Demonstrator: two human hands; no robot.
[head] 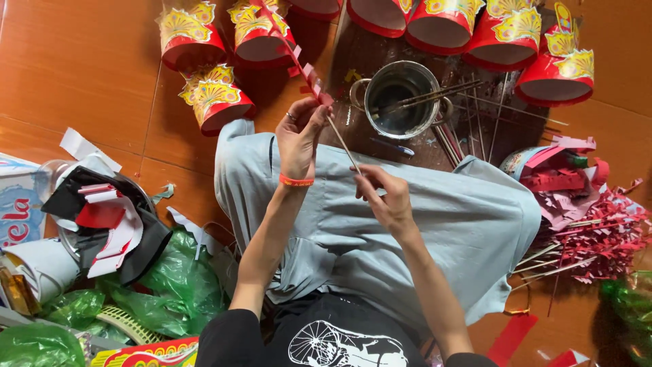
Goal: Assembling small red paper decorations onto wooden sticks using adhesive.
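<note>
The left hand [299, 136] is pinching a thin stick [343, 144] and a red paper strip [299, 58], with its fingers pressed together on both. The right hand [386, 197] is holding the low end of the stick, fingers closed on it. The stick is lying just in front of the metal pot [401, 98], over the grey cloth [462, 224]. More sticks are resting in the pot. Red and gold paper crowns [214, 98] are sitting around the pot. A pile of red paper sticks [598, 238] is lying to the right of the pot.
</note>
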